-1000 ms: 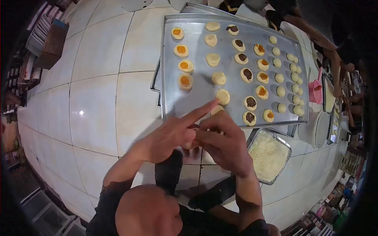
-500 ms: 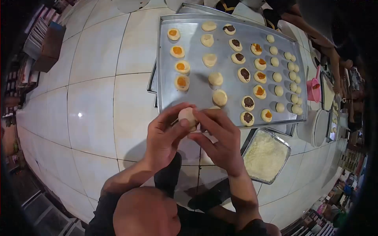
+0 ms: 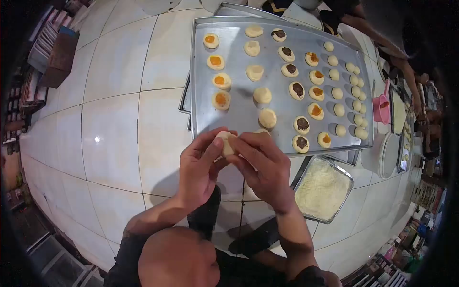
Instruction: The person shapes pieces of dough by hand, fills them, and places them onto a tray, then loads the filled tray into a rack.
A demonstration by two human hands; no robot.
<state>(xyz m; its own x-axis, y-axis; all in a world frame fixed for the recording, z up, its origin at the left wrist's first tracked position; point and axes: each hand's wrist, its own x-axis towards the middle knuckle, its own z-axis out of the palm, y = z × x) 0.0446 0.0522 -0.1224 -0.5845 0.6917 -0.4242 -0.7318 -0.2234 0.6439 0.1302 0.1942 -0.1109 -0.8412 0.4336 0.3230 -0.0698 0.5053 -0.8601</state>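
White dough fills a person's two bare hands above a tiled floor (image 3: 114, 134), seen from the head camera looking down. The dough ball (image 3: 224, 143) sits between both hands at the near edge of a metal tray (image 3: 239, 122), just over its rim. The left hand (image 3: 201, 167) curls round the ball from the left, its grip closed on the dough with fingers wrapped over the top. The right hand (image 3: 265, 167) meets it from the other side, fingertips pressed on the ball, its grip likewise closed on the dough.

Rows of pieces lie on the tray beyond the hands: rounds with orange filling (image 3: 220, 80) on the left, plain rounds (image 3: 262, 94) in the middle, rounds with brown filling (image 3: 297, 89) beside them, more orange-filled ones further right, and small plain balls (image 3: 339, 110) along the right side. A steel pan of grated cheese (image 3: 322, 189) rests on the floor just right of the right hand, near the tray's corner. A pink cup (image 3: 382, 107) stands off the tray's right edge. Another person's arm (image 3: 382, 45) reaches along the far right, well apart from the hands.
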